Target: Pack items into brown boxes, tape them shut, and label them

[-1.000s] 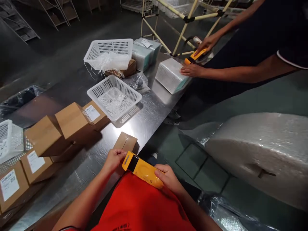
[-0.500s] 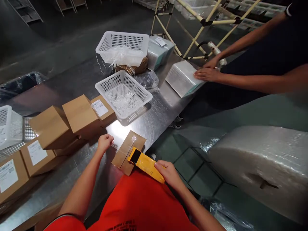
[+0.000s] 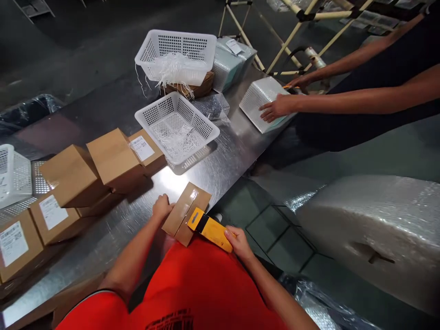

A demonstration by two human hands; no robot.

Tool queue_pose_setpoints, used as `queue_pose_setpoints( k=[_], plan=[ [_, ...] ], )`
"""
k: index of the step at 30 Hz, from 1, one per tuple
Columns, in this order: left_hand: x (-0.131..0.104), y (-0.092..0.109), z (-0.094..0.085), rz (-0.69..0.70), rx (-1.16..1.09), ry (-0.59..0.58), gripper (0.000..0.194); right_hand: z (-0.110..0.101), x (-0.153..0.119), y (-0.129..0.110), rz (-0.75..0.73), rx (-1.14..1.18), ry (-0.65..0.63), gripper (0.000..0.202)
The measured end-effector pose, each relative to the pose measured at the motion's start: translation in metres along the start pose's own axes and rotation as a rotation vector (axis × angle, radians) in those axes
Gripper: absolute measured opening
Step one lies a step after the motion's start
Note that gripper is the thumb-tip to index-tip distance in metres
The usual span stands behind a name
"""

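A small brown cardboard box with clear tape along its top flaps sits at the near edge of the metal table. Beside its left side is my left hand, its fingers curled and partly hidden at the box; what they hold, if anything, cannot be made out. My right hand is closed round the near end of a yellow tool with a black band. The tool's far end lies over the box's lower right part.
Labelled cardboard boxes stand on the metal table at left. White baskets hold stringy material. Another person's hands touch a bubble-wrapped package. A large bubble-wrap roll is at right.
My left hand has moved right, up against the box. The yellow tool has turned slightly on the box. The other person's hands have moved apart, one further over the wrapped package.
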State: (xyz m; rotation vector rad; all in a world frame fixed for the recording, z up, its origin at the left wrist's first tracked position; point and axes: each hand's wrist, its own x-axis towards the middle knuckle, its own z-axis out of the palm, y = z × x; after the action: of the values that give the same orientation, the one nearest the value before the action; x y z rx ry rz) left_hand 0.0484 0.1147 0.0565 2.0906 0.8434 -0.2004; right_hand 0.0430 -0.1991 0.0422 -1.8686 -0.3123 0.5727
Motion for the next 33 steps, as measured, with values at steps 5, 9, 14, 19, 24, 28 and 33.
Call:
queue_pose_setpoints(
  k=[5,9,14,19,24,28,33],
  plan=[
    [-0.067,0.015,-0.012,0.176,0.207,0.064,0.062,0.003,0.004,0.010,-0.031,0.050,0.000,0.060],
    [-0.126,0.024,0.034,0.215,0.616,0.178,0.109,0.011,0.010,0.013,-0.069,0.076,-0.005,0.057],
    [-0.128,0.028,0.066,0.174,0.745,0.392,0.104,0.015,0.015,0.013,-0.104,0.073,-0.060,0.054],
    [-0.122,0.027,0.054,0.164,0.712,0.377,0.112,-0.016,-0.008,0.045,-0.032,0.072,-0.092,0.056],
    [-0.097,0.021,0.012,0.180,0.517,0.204,0.130,-0.032,-0.015,0.066,0.071,0.045,-0.098,0.058],
    [-0.066,0.015,-0.036,0.036,0.100,-0.014,0.137,-0.015,0.012,0.042,0.097,0.062,-0.204,0.053],
    [-0.034,-0.001,-0.062,-0.065,-0.252,-0.168,0.139,-0.009,0.028,0.013,0.163,0.102,-0.268,0.050]
  ],
)
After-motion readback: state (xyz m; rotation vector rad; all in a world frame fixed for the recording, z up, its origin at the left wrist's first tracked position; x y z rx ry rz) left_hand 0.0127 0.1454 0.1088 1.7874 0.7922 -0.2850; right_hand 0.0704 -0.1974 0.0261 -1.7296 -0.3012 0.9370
